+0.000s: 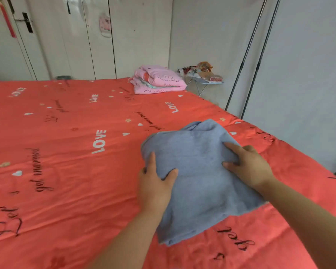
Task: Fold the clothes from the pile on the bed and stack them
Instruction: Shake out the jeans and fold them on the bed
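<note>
As left hand (156, 184), right hand (249, 168) grip — garment (199, 195) bunches.

Home bedroom: big bed (66, 162) w/ coral-red sheet printed "LOVE" & "get married", 1 row of white wardrobe doors (97, 45) behind it, folded pink bedding (159, 80) at its far corner, small cluttered folding stand (204, 79) just beside.

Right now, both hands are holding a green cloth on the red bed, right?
Not quite. The head view shows the cloth is blue, not green. The left hand and right hand do hold it on the red bed.
</note>
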Demonstrator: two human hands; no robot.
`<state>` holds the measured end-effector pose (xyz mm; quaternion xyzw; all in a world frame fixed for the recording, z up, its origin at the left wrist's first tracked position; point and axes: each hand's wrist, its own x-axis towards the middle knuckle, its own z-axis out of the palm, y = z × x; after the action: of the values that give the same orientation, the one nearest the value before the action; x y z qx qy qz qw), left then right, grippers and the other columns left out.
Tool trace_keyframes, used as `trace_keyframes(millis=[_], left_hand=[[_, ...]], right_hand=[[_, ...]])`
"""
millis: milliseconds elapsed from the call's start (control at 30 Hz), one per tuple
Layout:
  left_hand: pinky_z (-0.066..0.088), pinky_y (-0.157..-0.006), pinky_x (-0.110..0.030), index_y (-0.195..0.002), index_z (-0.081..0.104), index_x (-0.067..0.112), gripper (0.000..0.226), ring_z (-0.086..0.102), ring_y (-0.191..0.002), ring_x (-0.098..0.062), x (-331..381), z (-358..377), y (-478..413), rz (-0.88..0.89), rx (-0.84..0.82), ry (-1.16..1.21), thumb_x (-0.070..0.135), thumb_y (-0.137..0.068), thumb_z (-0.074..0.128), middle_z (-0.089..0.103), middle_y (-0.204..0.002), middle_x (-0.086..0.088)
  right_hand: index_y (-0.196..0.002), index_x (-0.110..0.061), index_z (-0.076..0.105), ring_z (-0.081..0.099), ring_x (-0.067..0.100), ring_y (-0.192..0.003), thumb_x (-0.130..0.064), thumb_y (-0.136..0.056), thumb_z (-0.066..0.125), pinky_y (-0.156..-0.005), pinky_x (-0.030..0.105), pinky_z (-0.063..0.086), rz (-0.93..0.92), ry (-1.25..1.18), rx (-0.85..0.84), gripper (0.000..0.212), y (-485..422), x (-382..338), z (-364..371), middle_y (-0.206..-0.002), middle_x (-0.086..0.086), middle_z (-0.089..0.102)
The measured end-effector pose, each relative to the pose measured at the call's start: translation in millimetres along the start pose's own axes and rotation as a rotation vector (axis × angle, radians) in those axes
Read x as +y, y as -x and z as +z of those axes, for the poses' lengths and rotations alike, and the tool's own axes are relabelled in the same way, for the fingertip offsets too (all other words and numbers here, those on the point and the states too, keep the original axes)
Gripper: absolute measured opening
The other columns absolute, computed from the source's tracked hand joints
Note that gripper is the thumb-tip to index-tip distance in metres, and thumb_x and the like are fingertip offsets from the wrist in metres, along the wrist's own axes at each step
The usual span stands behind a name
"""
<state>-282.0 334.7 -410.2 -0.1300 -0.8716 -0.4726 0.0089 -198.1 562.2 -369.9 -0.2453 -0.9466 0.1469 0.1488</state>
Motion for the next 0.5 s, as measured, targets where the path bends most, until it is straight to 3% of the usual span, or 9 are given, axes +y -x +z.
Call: trace_keyframes(millis=[100,200,367,500], left_hand=[[0.018,-0.112,-0.032,-0.149,0.006,0.023,0.080,0.017,-0.140,-0.031,1,49,-26,0.033,-0.154,-0.174,0.051,-0.088,0.049,0.011,-0.153,-0.021],[0.012,-0.116,-0.037,-0.147,-0.004,0.034,0.078,0.003,-0.143,-0.032,-17,95,-19,0.153,-0.324,-0.391,0.058,-0.088,0.041,-0.011,-0.156,-0.010],[0.020,-0.114,-0.042,-0.143,-0.014,0.040,0.078,0.009,-0.142,-0.028,-41,122,-10,0.212,-0.359,-0.567,0.063,-0.087,0.034,-0.016,-0.156,-0.002],[0.021,-0.112,-0.038,-0.147,-0.001,0.035,0.077,0.012,-0.142,-0.023,-34,94,-14,0.256,-0.313,-0.545,0.060,-0.087,0.041,-0.002,-0.157,0.000]], right_hand=[[-0.143,-0.044,0.019,0.032,0.036,-0.133,-0.058,-0.085,0.048,-0.106,0.046,0.031,0.159,0.219,-0.141,0.066,-32,33,11,-0.150,0.011,0.024],[-0.144,-0.045,0.015,0.006,0.030,-0.144,-0.060,-0.091,0.032,-0.112,0.053,0.018,0.117,0.274,-0.268,0.057,-22,48,66,-0.157,0.000,0.006],[-0.145,-0.042,0.004,-0.001,0.027,-0.145,-0.061,-0.092,0.018,-0.115,0.052,0.001,0.068,0.270,-0.272,0.058,12,48,135,-0.158,-0.005,0.003],[-0.145,-0.043,0.007,0.002,0.027,-0.145,-0.057,-0.093,0.023,-0.114,0.053,0.007,0.111,0.168,-0.221,0.056,13,37,119,-0.157,-0.003,0.009]])
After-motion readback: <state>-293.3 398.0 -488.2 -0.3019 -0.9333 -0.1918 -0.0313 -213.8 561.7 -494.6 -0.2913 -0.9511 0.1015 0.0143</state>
